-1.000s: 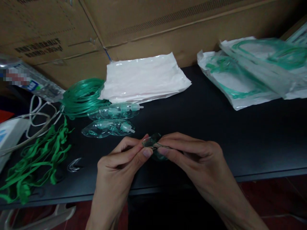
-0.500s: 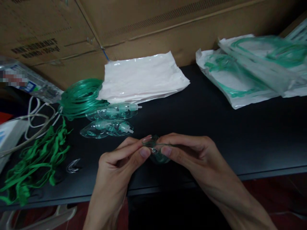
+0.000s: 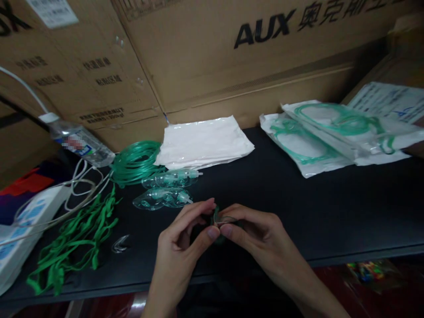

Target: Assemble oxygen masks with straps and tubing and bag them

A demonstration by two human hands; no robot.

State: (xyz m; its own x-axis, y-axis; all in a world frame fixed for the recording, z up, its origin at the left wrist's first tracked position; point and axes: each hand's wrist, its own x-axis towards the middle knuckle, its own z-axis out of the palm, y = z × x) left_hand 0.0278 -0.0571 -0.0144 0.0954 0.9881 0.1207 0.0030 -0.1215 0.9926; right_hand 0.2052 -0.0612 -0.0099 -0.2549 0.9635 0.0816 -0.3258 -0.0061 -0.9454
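Hands: two, both the person's own, meeting fingertip to fingertip over the front part of the bench [image 3: 331,212].
Left hand [image 3: 180,238]: thumb and forefinger pinched on the left side of a small clear-green mask piece [image 3: 217,219].
Right hand [image 3: 256,234]: thumb and fingers pinched on the right side of the same piece, a thin bright strip lying across it between the two grips.
Held piece: one, mostly hidden by the fingers; it is held just above the dark bench top, near its front edge.
Loose clear masks [image 3: 165,190]: two groups lying side by side just behind the left hand; the count within each cannot be told.
Coiled green tubing [image 3: 135,161]: one bundle, left of the masks, touching the white sheets.
White plastic sheets [image 3: 205,141]: one flat stack at the back middle.
Green straps [image 3: 73,238]: one tangled heap at the left; too tangled to count.
Small clear clip [image 3: 121,244]: one, lying between the straps and the left hand.
Sealed packs [image 3: 331,137]: at least two, overlapping, at the back right, green tubing showing inside.
Water bottle [image 3: 79,141]: one, lying on its side at the back left.
Cardboard boxes [image 3: 215,53]: several, stacked behind the bench.
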